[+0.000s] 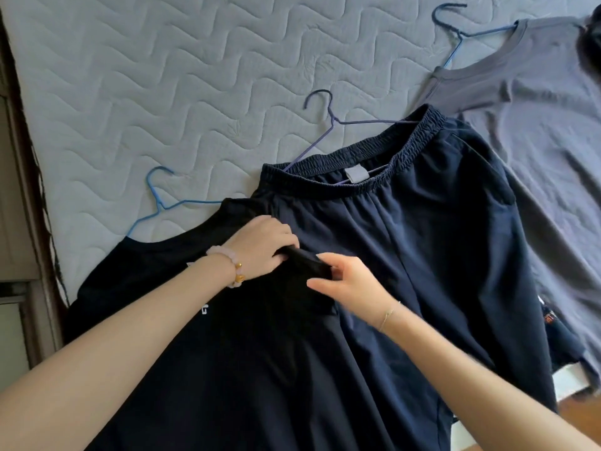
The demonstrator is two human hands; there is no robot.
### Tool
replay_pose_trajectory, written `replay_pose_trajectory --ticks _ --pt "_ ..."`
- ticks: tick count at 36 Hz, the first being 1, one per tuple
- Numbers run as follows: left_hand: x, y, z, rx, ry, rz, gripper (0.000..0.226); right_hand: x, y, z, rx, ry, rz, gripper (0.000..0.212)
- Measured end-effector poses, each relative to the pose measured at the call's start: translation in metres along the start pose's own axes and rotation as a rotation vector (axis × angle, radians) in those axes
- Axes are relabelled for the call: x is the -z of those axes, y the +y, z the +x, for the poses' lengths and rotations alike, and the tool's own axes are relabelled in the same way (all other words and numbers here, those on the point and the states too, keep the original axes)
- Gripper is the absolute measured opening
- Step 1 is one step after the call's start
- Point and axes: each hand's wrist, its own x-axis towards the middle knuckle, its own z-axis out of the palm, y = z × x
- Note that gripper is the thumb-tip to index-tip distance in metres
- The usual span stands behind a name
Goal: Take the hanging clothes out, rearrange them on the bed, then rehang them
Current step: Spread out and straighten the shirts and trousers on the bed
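Nearest: left hand [264, 247], right hand [353, 283], each grip pinching bunched sleeve [307, 266] of black shirt [244, 369]; print [204, 309] mostly hidden behind forearm; grey shirt [553, 109] cut off rightward.

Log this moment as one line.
left hand grips black shirt | right hand pinches it | navy bottoms, grey top on bed
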Motion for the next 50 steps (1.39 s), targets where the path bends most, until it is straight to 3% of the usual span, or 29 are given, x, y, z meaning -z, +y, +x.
replay_pose_trajectory --ticks 2,4,8,10,12,15,17,19,21,25,30,33,38,43,50 --pt "-0.003 -0.003 -0.020 0.011 0.106 0.036 0.022 -0.021 0.004 -0.014 0.122 0.107 -0.218 0.037" --pt "-0.009 -0.006 -0.048 0.029 0.174 0.095 0.022 -0.045 0.008 -0.029 0.241 0.083 -0.352 0.045" --pt "-0.032 -0.015 -0.103 0.049 0.144 0.172 0.035 -0.094 0.023 -0.053 0.308 -0.228 -0.535 0.056" --pt "-0.045 -0.018 -0.128 0.054 0.053 0.209 0.045 -0.112 0.029 -0.062 0.230 -0.410 -0.612 0.056" --pt "-0.057 -0.018 -0.146 0.109 -0.021 0.207 0.056 -0.122 0.035 -0.066 0.175 -0.464 -0.637 0.049" --pt "-0.070 -0.018 -0.160 0.217 -0.012 0.136 0.056 -0.127 0.040 -0.067 0.171 -0.285 -0.575 0.042" --pt "-0.073 -0.013 -0.159 0.278 0.064 0.061 0.047 -0.129 0.042 -0.065 0.225 -0.052 -0.584 0.040" --pt "-0.069 -0.007 -0.150 0.352 0.177 -0.037 0.033 -0.128 0.043 -0.059 0.318 0.164 -0.658 0.025" --pt "-0.061 -0.006 -0.137 0.468 0.258 -0.147 0.028 -0.126 0.042 -0.049 0.346 0.265 -0.722 0.031" --pt "-0.060 -0.024 -0.116 0.611 0.226 -0.115 0.044 -0.124 0.034 -0.030 0.217 0.299 -0.872 0.050" --pt "-0.072 -0.038 -0.112 0.661 0.103 -0.091 0.052 -0.122 0.028 -0.020 0.037 0.203 -0.781 0.031" --pt "-0.077 -0.041 -0.117 0.626 0.096 -0.063 0.052 -0.116 0.026 -0.024 0.109 0.234 -0.717 0.019" --pt "-0.078 -0.046 -0.122 0.593 0.058 -0.050 0.052 -0.080 0.006 -0.030 0.302 0.424 -0.564 0.003" --pt "-0.069 -0.047 -0.117 0.595 0.075 -0.042 0.048 -0.015 -0.003 -0.023 0.092 0.569 -0.388 0.008" --pt "-0.052 -0.049 -0.099 0.644 0.068 -0.037 0.041 0.060 0.032 -0.002 -0.090 0.623 -0.396 0.013"
